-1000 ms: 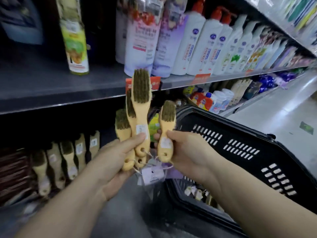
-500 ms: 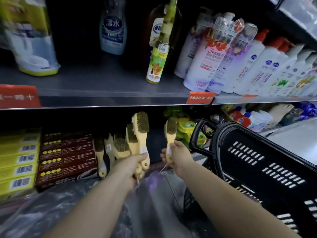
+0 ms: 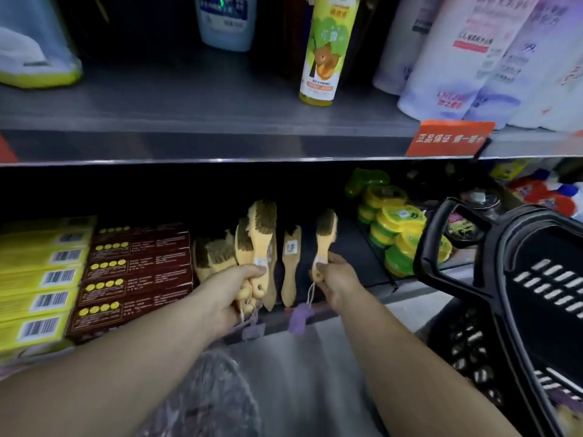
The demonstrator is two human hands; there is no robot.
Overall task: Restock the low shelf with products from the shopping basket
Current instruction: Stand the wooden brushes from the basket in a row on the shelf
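Note:
My left hand [image 3: 232, 294] grips a bunch of wooden scrub brushes [image 3: 258, 238] by their handles, bristles up, with purple tags dangling below. My right hand [image 3: 336, 277] holds a single wooden brush [image 3: 325, 239] upright by its handle, a purple tag [image 3: 301, 316] hanging from its string. Both hands reach into the low shelf [image 3: 347, 310], where more brushes [image 3: 290, 263] lean against the dark back. The black shopping basket [image 3: 517, 279] stands at the right, its handle raised.
Yellow boxes [image 3: 41, 279] and dark red boxes [image 3: 138, 272] are stacked on the low shelf's left. Green and yellow round tins [image 3: 394, 228] sit to the right of the brushes. The upper shelf edge [image 3: 220, 146] holds bottles and a red price sign [image 3: 448, 138].
The view has dropped and closed in on the low shelf. Both hands have carried their brushes forward and down into the shelf, beside the brushes standing there.

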